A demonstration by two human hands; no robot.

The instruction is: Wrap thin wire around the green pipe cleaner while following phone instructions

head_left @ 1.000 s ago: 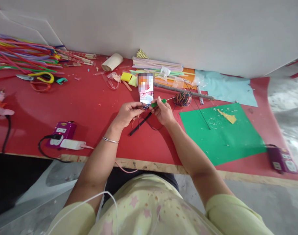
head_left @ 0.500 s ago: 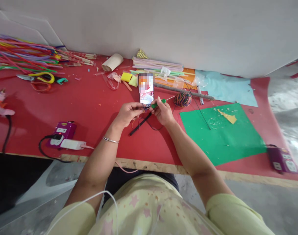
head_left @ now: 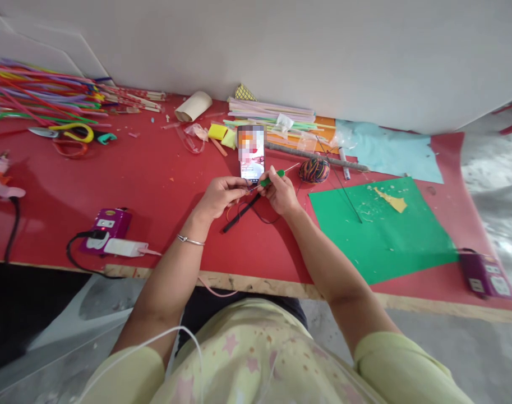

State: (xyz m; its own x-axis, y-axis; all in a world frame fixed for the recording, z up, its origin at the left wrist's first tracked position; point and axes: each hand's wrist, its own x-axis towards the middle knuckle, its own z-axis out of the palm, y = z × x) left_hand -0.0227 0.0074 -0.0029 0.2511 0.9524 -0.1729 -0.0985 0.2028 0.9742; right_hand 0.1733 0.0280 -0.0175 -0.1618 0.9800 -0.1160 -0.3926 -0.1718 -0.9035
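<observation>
A crochet hook with a green handle (head_left: 276, 178) is held in my right hand (head_left: 281, 193); its thin metal shaft shows at both sides of the grip. My left hand (head_left: 222, 196) is closed in a pinch on dark yarn (head_left: 248, 183), close to the fingers of my right hand. The small piece between the fingertips is mostly hidden. A ball of multicoloured yarn (head_left: 313, 170) lies to the right of my right hand. Directly beyond my hands is a phone (head_left: 252, 163) with a lit screen. A black strip (head_left: 241, 217) lies below them, with a loose strand beside it.
Scissors (head_left: 77, 133) and colourful pipe cleaners (head_left: 41, 95) lie at the left. A purple power strip (head_left: 115, 221) sits near the front edge. A green sheet (head_left: 365, 247) with scraps covers the right side. A long stick (head_left: 298, 152), straws (head_left: 272, 110) and a cardboard tube (head_left: 193, 106) lie at the back.
Both hands stay in nearly the same place. The phone's picture differs slightly, and the hook's metal shaft has shifted a little.
</observation>
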